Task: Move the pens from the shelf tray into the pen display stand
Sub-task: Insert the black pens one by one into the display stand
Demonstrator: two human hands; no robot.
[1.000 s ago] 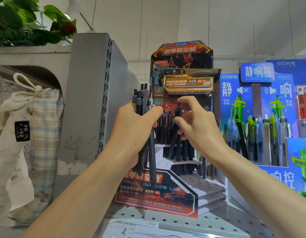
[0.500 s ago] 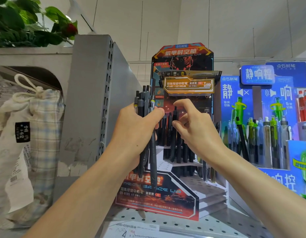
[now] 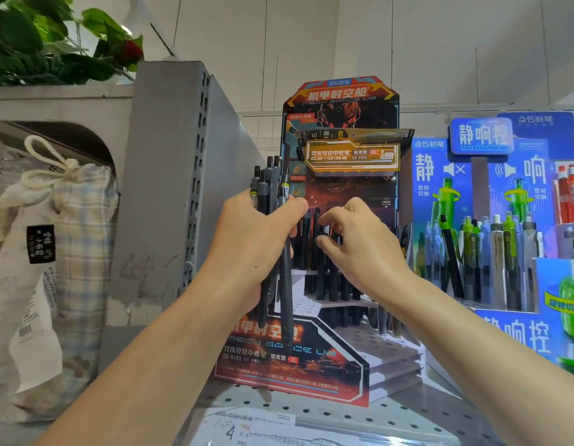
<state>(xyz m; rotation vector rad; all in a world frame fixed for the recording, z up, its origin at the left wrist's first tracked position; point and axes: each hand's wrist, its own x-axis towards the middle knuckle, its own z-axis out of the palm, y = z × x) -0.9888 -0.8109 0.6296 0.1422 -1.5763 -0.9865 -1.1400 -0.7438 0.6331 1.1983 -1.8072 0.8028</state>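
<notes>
Pens (image 3: 273, 239) are filling my head view: I am seeing a bundle of dark grey and black ones standing upright in the left hand (image 3: 253, 243), its fingers wrapped round the barrels and the thumb pressing across their front. Their clicker ends are poking up above the fist and their tips are hanging down in front of the stand's lower panel. The right hand (image 3: 359, 243) is hovering just beside the left, fingers curled toward the thumb over the tops of the black pens already standing in the pen display stand (image 3: 340, 130); I cannot tell whether it is pinching 1 of them. That red-and-black stand is sitting on a perforated metal shelf (image 3: 392, 420), with stepped tiers of holes showing lower right. A blue display (image 3: 504, 194) of green and grey pens is standing just beside it on the right. A grey upright panel (image 3: 170, 175) and a plaid drawstring bag (image 3: 70, 239) are sitting to the left.
</notes>
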